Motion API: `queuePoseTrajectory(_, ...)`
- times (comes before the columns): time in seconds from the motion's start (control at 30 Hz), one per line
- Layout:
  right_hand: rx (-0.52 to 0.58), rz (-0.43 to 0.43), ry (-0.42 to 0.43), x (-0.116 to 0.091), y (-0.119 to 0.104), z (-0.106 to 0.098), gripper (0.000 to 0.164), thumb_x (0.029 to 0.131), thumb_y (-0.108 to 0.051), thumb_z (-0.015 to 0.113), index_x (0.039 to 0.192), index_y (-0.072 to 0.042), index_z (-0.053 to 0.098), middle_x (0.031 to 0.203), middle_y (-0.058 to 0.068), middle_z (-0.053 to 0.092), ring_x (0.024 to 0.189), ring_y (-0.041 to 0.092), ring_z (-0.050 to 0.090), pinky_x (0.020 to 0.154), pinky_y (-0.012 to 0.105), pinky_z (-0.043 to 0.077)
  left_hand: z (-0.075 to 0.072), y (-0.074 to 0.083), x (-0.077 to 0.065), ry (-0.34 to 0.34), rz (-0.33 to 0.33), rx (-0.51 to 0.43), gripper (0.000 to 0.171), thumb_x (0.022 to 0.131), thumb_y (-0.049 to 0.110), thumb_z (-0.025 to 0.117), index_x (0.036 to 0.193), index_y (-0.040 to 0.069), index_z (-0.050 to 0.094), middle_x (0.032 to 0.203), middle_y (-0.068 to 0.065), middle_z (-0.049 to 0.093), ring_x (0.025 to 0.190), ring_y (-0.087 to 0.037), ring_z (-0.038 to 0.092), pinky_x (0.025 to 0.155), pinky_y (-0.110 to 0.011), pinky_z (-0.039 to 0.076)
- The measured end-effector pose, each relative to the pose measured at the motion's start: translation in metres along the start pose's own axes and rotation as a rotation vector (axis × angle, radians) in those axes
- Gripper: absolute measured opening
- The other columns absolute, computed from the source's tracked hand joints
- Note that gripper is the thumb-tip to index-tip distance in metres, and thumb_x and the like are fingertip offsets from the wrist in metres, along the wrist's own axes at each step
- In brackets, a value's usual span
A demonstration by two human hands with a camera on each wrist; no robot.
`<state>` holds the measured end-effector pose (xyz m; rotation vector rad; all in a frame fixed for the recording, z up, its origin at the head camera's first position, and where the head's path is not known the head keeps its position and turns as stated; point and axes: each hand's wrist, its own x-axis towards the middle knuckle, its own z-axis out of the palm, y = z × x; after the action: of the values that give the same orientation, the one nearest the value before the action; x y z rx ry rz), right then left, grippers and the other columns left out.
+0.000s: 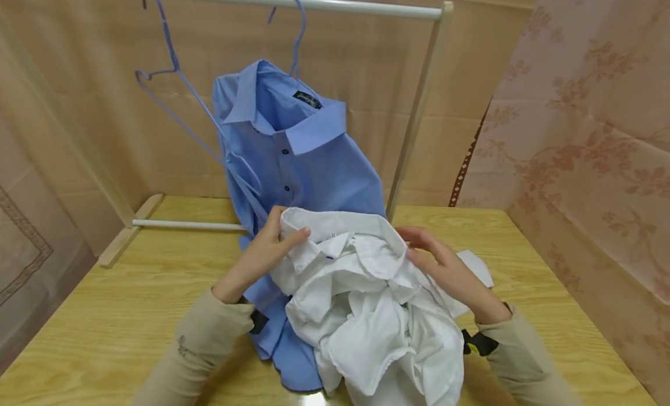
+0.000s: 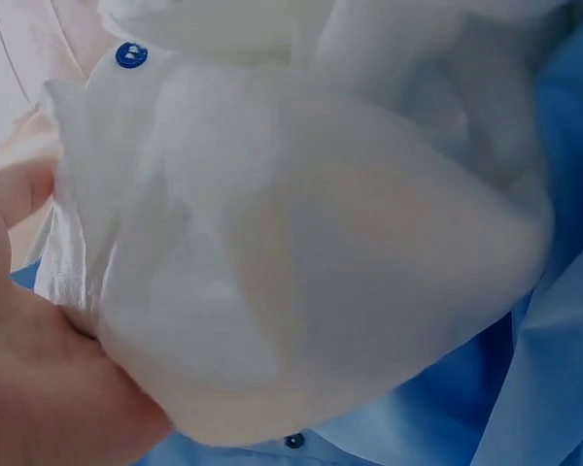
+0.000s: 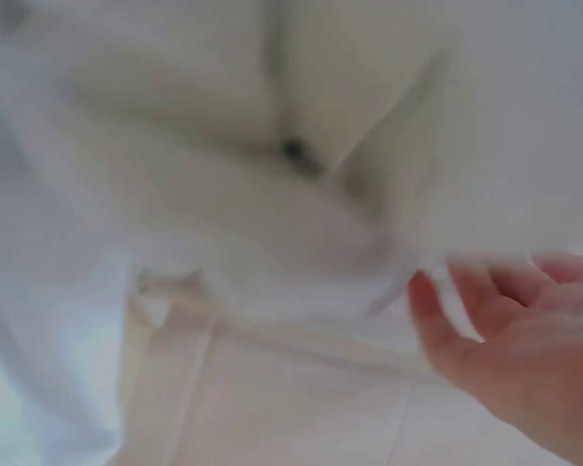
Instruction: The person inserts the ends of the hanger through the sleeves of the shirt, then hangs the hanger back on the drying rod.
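Wooden table (image 1: 152,301) — hands (image 1: 268,246) (image 1: 450,269) apart, touching white shirt (image 1: 371,342)

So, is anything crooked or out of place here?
Yes, mildly. The left hanger hangs askew on the rail, and the blue shirt looks lopsided, one shoulder much higher, its lower part trailing down to the table. The white shirt is bunched up. I see no spill or damage.

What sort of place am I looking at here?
Probably an indoor corner set up for handling clothes: a white-barred rack stands on a wood-grain table, a blue shirt hangs from it, and patterned cloth covers the side.
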<state>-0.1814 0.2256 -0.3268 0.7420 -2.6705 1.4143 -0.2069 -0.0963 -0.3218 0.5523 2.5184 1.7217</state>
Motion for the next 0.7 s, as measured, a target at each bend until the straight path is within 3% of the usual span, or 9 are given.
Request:
queuePoseTrajectory(0.1,-0.065,0.002,-0.066,0.0,-0.011,0.004,0.054,0.088,-0.025,0.061,0.136,-0.015,0.038,0.127,0.004,0.05,0.114,0.019,0.048,0.092,0.042,0.04,-0.002,0.002,-0.002,-0.04,-0.002,-0.011,0.053,0.088,0.037,0.058,0.122,0.009,0.03,0.12,-0.012,0.043,0.112,-0.025,0.044,0.095,-0.04,0.034)
queuePoseTrajectory(0.17,-0.069,0.023,-0.067,0.002,-0.013,0.005,0.056,0.085,-0.027,0.065,0.134,-0.015,0.041,0.124,0.004,0.053,0.11,0.018,0.051,0.089,0.038,0.044,-0.003,0.004,-0.004,-0.068,0.001,-0.024,0.053,0.087,0.036,0.059,0.124,0.011,0.03,0.121,-0.011,0.043,0.112,-0.025,0.044,0.095,-0.041,0.034)
queuePoseTrajectory(0.37,-0.047,0.035,0.058,0.01,-0.017,0.0,0.03,0.088,-0.02,0.06,0.116,-0.01,0.056,0.106,0.007,0.061,0.092,0.008,0.056,0.077,0.022,0.047,-0.012,0.011,-0.011,-0.107,0.035,-0.037,0.048,0.089,0.03,0.058,0.127,0.012,0.034,0.119,-0.01,0.047,0.106,-0.023,0.05,0.09,-0.038,0.039)
queuePoseTrajectory(0.57,-0.086,-0.148,0.203,0.014,-0.031,-0.013,0.012,0.089,-0.005,0.056,0.101,-0.005,0.058,0.086,-0.003,0.054,0.075,0.006,0.049,0.063,0.02,0.041,-0.017,0.027,-0.022,-0.084,0.135,0.011,0.03,0.089,0.022,0.059,0.115,0.011,0.048,0.098,-0.008,0.057,0.083,-0.017,0.057,0.071,-0.032,0.049)
queuePoseTrajectory(0.7,-0.108,-0.287,0.248,0.015,-0.051,-0.024,0.012,0.09,0.003,0.049,0.094,-0.004,0.057,0.078,-0.008,0.052,0.067,0.005,0.047,0.057,0.02,0.039,-0.017,0.039,-0.031,0.023,0.247,-0.051,0.026,0.087,0.014,0.061,0.109,0.005,0.053,0.087,-0.006,0.058,0.07,-0.013,0.058,0.059,-0.029,0.05)
